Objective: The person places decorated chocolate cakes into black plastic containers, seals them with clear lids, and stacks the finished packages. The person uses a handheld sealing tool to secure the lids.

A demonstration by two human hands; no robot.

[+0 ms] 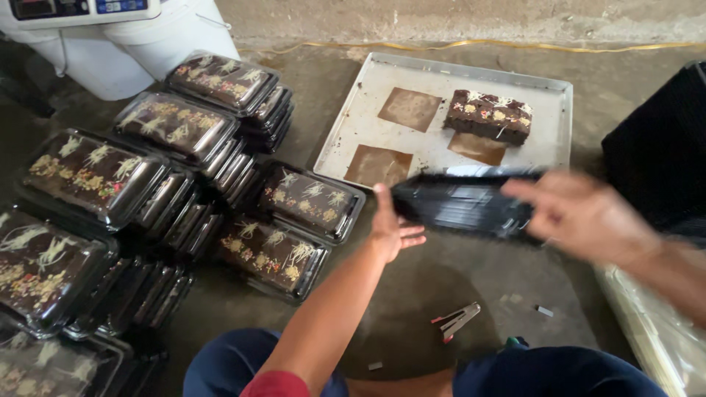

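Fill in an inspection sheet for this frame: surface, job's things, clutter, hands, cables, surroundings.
Surface: bare concrete floor, stained.
Job's things: stack of black trays held between both hands; metal baking tray with one decorated brownie slab and three greasy papers.
Clutter: stapler on the floor; packed brownie boxes stacked at left.
Hands: left hand at the stack's left end; right hand blurred at its right end, grip unclear.
Cables: yellow cord along the wall.
Surroundings: white buckets; black crate at right.
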